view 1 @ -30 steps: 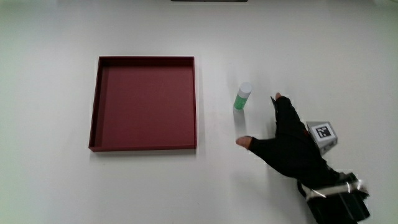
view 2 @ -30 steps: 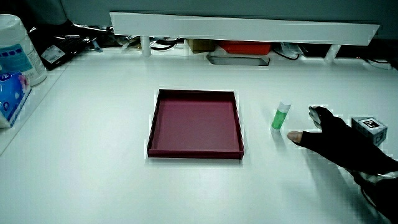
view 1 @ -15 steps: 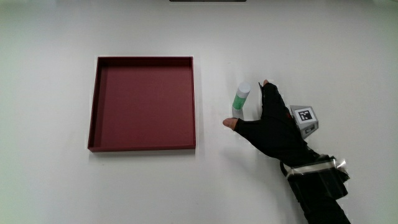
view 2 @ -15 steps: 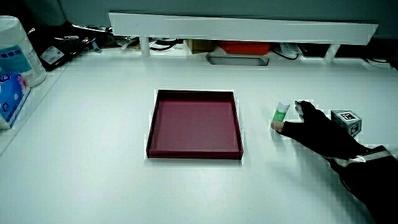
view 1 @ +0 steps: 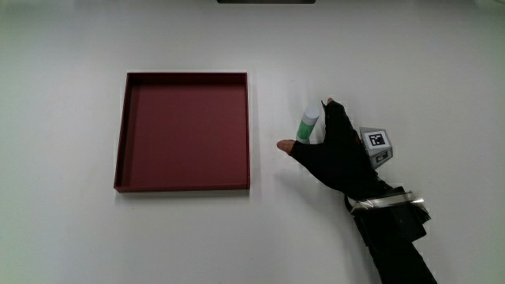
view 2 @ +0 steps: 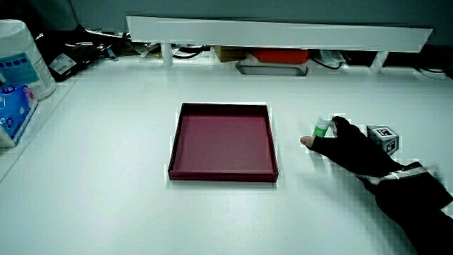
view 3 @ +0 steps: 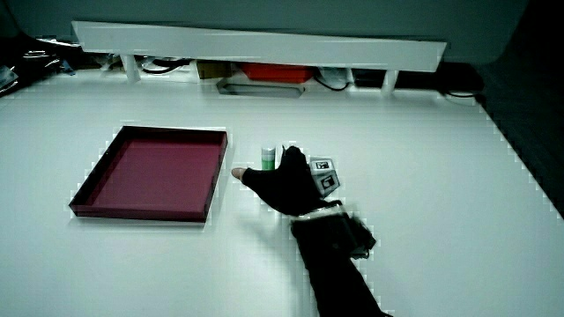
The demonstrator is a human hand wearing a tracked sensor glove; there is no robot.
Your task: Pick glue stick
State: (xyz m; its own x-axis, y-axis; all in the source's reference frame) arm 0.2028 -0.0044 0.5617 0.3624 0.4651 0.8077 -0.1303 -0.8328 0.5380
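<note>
Hands: one black-gloved hand (view 1: 335, 154) w/ patterned cube on its back, resting on the white desk (view 1: 442, 71), thumb and fingers spread around the small green glue stick w/ white cap (view 1: 308, 124), touching it but not yet clamped. Stick stands upright on the desk, just beside the shallow dark-red square tray (view 1: 183, 130), between tray and hand. Prob. light, stiff, smooth plastic, tips easily; pinch mid-body, below the cap. Low white partition (view 2: 276, 30) farthest off.

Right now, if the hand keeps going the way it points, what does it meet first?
The glue stick: the hand is already against it, though whether its grip has closed is unclear.
</note>
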